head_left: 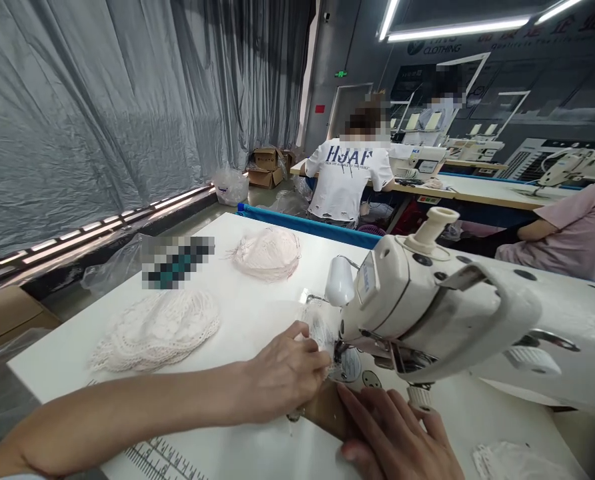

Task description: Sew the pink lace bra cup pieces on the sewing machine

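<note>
My left hand [282,373] rests on the white table [257,313] with its fingers pinched on a small piece of white lace fabric [317,330] right at the needle of the cream sewing machine [427,300]. Below the machine head, my right hand [392,433] lies flat with fingers stretched out, pressing on a brown piece beside the needle plate. The needle itself is hidden behind the machine head and the fabric.
Two heaps of lace pieces lie on the table: one white [157,330] at the left, one pinkish [270,253] farther back. A printed ruler [162,460] runs along the near edge. People sit at other sewing tables behind; a grey curtain hangs at left.
</note>
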The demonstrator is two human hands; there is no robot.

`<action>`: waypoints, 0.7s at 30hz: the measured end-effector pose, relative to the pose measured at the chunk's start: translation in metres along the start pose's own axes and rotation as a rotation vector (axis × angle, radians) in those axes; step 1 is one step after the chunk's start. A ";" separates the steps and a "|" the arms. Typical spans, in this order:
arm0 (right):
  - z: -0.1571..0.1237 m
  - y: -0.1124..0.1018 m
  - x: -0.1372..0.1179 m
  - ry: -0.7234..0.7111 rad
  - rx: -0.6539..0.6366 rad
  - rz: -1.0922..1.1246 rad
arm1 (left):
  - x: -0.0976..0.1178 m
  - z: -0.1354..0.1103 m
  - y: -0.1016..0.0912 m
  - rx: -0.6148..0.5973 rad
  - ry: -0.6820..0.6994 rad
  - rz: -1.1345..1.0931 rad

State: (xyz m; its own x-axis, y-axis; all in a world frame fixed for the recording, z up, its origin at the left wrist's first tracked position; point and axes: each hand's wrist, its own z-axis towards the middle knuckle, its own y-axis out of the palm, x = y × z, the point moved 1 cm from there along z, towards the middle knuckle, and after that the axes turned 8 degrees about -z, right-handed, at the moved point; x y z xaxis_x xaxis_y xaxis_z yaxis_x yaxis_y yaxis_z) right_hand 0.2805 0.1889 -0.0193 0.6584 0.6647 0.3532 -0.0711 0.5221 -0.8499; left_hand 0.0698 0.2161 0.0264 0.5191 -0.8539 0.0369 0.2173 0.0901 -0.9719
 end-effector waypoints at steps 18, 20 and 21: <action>0.010 -0.010 -0.008 0.023 0.058 0.117 | 0.022 -0.015 0.001 0.015 -0.086 -0.054; 0.007 -0.009 -0.006 0.036 0.033 0.133 | 0.024 -0.017 -0.002 0.025 -0.077 -0.090; 0.005 -0.007 -0.005 0.043 0.030 0.127 | 0.022 -0.017 -0.002 0.038 -0.075 -0.097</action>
State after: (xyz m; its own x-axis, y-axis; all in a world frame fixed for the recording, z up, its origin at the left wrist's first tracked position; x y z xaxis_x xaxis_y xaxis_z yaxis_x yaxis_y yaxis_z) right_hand 0.2739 0.1843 -0.0127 0.6739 0.7034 0.2261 -0.1779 0.4516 -0.8743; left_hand 0.0663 0.1883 0.0251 0.5546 -0.8187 0.1488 0.2995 0.0296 -0.9536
